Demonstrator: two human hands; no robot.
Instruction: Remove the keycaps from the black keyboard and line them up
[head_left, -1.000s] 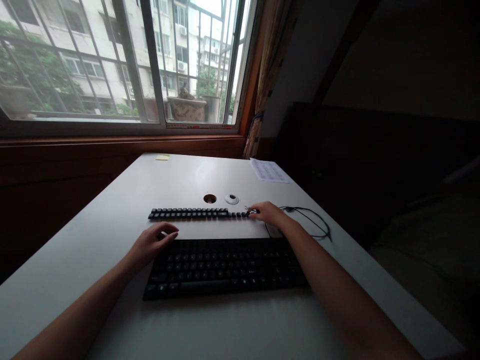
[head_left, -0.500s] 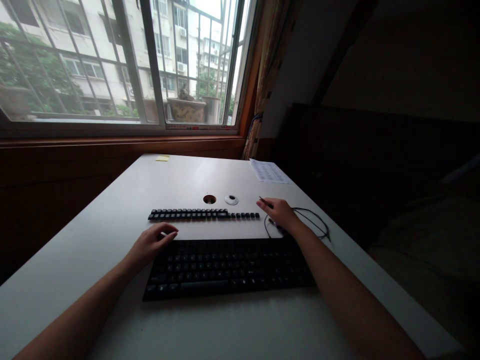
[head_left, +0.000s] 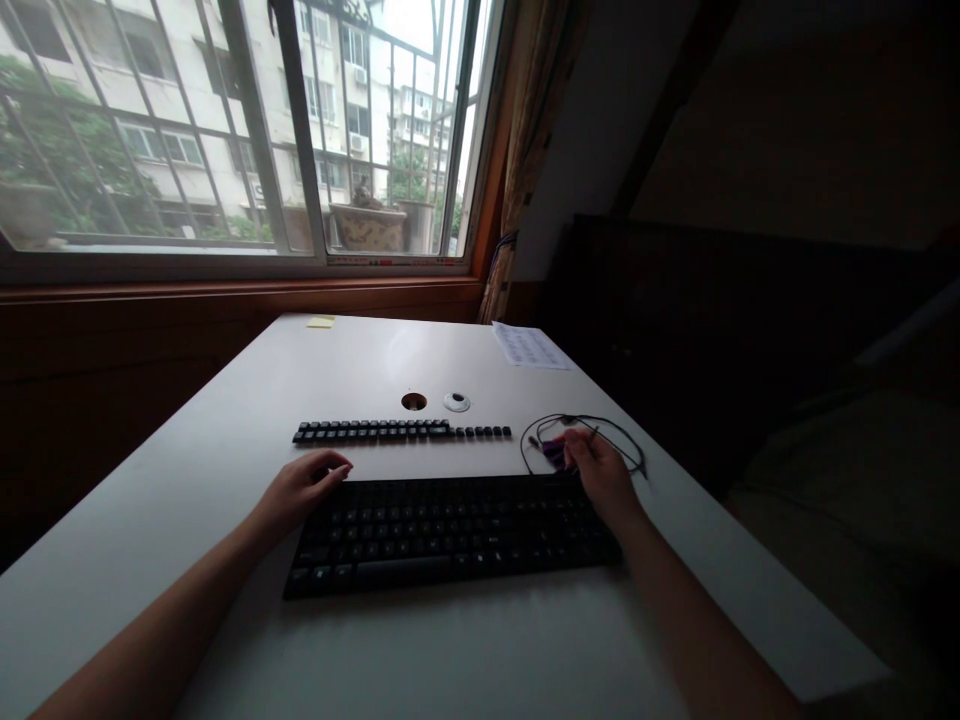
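A black keyboard (head_left: 450,530) lies across the white desk in front of me. My left hand (head_left: 307,480) rests at its upper left corner, fingers loosely curled and apart from the thumb, with nothing visible in them. Over the upper right end of the keyboard, my right hand (head_left: 600,468) is closed on a thin dark stick-like tool (head_left: 595,433); its exact kind is too small to make out. Beside those fingertips is a small purple object (head_left: 553,453), partly hidden by the hand. Beyond the keyboard, loose black keycaps (head_left: 375,431) stand in two rows.
A coiled black cable (head_left: 634,440) lies behind my right hand. Farther off are a round hole (head_left: 414,401) in the desk, a white round cover (head_left: 457,402), printed paper (head_left: 531,347) and a yellow sticky note (head_left: 321,322). The desk's right edge slants past my right arm.
My right hand has drawn back and to the right from beside the keycap row, the thin tool still in it, its tip now pointing away. The purple object shows more. My left hand stays put.
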